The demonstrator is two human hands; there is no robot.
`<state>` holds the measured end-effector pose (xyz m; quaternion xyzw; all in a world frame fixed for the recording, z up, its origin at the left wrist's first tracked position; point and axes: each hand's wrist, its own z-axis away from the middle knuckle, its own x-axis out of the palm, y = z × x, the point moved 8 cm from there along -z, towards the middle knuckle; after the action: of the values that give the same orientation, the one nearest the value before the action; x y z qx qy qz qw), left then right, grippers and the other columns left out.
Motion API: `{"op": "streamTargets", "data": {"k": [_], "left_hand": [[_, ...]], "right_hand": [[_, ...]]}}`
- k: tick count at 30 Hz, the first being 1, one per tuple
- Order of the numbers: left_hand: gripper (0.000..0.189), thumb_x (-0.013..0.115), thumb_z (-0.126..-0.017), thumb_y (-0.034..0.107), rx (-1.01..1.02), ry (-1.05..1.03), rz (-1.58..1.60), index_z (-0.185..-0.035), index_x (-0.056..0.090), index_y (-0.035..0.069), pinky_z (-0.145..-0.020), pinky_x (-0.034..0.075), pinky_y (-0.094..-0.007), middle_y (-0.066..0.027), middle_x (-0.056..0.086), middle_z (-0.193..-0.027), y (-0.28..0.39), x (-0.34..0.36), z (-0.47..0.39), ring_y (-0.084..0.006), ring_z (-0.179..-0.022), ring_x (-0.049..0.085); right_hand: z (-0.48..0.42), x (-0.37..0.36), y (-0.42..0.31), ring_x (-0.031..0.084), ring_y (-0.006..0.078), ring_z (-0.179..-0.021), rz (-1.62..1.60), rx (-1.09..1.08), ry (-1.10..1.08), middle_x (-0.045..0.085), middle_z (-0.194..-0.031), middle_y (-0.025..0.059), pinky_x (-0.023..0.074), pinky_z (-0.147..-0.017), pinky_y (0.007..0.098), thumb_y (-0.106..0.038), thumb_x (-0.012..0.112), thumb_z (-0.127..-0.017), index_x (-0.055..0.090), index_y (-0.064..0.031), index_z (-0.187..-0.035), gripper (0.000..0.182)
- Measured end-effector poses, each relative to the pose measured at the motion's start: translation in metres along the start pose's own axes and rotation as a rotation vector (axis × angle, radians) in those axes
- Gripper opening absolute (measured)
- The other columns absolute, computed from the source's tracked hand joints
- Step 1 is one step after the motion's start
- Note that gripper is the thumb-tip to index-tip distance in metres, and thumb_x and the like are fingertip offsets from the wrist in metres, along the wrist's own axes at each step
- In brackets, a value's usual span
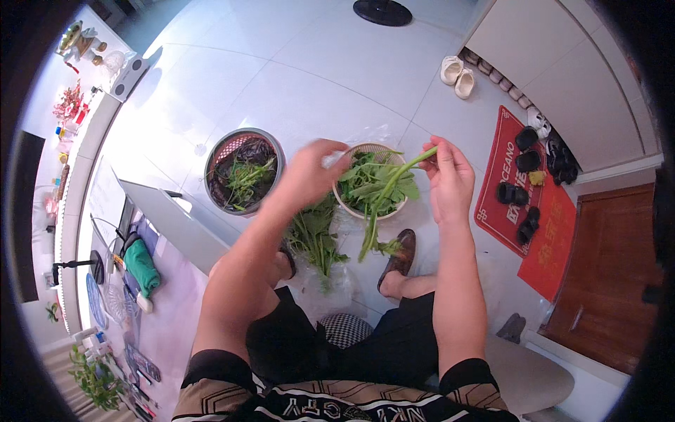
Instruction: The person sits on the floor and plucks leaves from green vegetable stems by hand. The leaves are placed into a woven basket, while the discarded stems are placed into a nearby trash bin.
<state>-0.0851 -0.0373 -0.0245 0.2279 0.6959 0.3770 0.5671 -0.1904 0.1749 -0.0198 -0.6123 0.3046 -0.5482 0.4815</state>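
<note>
My right hand (449,182) pinches the thick end of a long green leafy stalk (393,184), which slants down to the left across a round plastic basket (348,207). Loose green leaves (364,182) fill that basket. Blurred by motion, my left hand (320,168) is beside the basket's upper left rim; whether its fingers hold anything cannot be told. Below it, a bunch of leafy greens (316,237) lies on clear plastic (329,293) on the floor. To the left stands a waste bin (212,195) with a dark liner (220,184), holding green trimmings (247,176).
A table (179,295) with a green pouch (141,266) and other items runs along the left. My shoe (403,250) is just below the basket. Red mats (495,211) with several shoes lie at right, by a cabinet (532,47). A round black base (382,11) stands at the top.
</note>
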Motion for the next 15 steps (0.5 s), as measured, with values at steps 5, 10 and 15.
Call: {"op": "streamTargets", "data": {"k": [5,10,15], "left_hand": [[0.029,0.063,-0.083,0.015,0.179,-0.122,0.113,-0.109,0.062,0.002,-0.077,0.050,-0.0362,-0.0174,0.063,-0.102,0.050,0.048,0.011,-0.0280,-0.092,0.062],[0.027,0.065,-0.082,0.014,-0.034,-0.156,0.247,-0.105,0.062,0.000,-0.075,0.050,-0.0352,-0.0164,0.064,-0.096,0.041,0.044,0.011,-0.0258,-0.084,0.063],[0.025,0.065,-0.082,0.013,-0.022,-0.070,0.268,-0.104,0.063,0.000,-0.073,0.049,-0.0342,-0.0149,0.064,-0.095,0.042,0.037,0.010,-0.0237,-0.082,0.062]], "right_hand": [[0.004,0.011,0.013,0.059,0.0140,-0.083,-0.050,0.065,-0.153,0.062,-0.097,0.0098,0.0496,-0.074,0.0255,-0.018,0.052,-0.096,0.058,0.0042,-0.110,0.027],[0.008,0.020,0.018,0.058,0.0113,-0.084,0.027,0.124,-0.160,0.063,-0.097,0.0071,0.0484,-0.073,0.0239,-0.017,0.055,-0.094,0.058,0.0025,-0.110,0.026],[0.015,0.031,0.030,0.057,0.0073,-0.080,0.312,0.135,-0.297,0.063,-0.091,0.0025,0.0480,-0.071,0.0227,-0.015,0.059,-0.091,0.062,0.0008,-0.105,0.021]]}}
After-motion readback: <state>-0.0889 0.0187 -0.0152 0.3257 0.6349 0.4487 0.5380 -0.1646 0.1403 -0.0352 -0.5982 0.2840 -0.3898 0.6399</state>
